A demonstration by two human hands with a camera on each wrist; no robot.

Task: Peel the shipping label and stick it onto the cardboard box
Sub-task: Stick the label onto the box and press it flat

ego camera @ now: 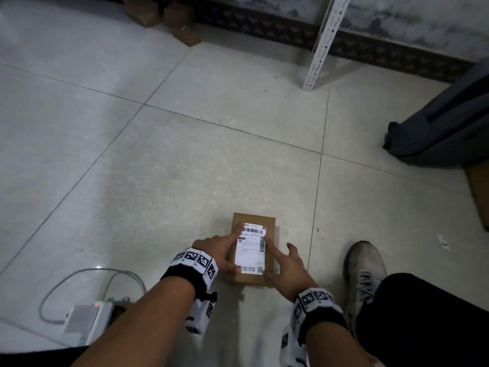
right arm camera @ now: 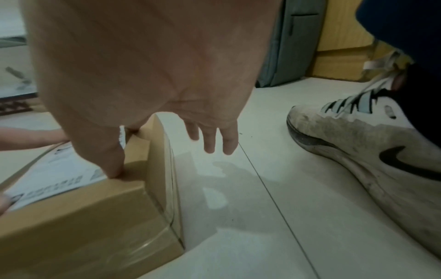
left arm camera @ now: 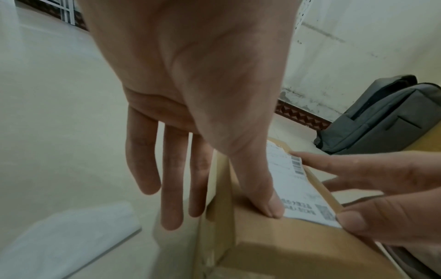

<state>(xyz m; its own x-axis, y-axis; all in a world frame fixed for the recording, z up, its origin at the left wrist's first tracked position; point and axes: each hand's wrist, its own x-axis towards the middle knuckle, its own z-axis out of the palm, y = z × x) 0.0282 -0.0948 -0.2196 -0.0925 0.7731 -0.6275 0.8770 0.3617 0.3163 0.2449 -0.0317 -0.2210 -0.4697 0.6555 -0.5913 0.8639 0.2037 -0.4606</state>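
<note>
Shipping label (ego camera: 250, 247), white with barcodes and printed text, lies flat on the top face of the cardboard box (ego camera: 270, 222), which sits on the pale tiled floor (ego camera: 185, 168) just in front of the person. The label covers most of the top, leaving a brown margin all round.

Both hands press on it with straight fingers and grasp nothing. The left hand (ego camera: 221, 251) has its forefinger on the label's far left corner and its thumb on the near left corner; in the left wrist view its other 3 fingers (left arm camera: 171, 179) hang straight down past the box's left side. The right hand (ego camera: 287, 263) lays its forefinger on the label's right edge by a side barcode, and its thumb (left arm camera: 353, 220) sits at the near right corner; its remaining fingers (right arm camera: 210, 139) hang loose over the floor beyond the box's right side.

Clear tape seems to run over the box's near right edge in the right wrist view, though blur makes that uncertain.

A worn white sneaker (ego camera: 363, 271) rests on the floor to the right of the box. A white sheet (left arm camera: 69, 239) lies on the floor left of the box. Further left stands a small white device (ego camera: 84, 323) with a red light and a looping cable (ego camera: 79, 276). A grey bag (ego camera: 447, 123) leans far right, and a perforated white metal post (ego camera: 324, 43) stands near the wall.
</note>
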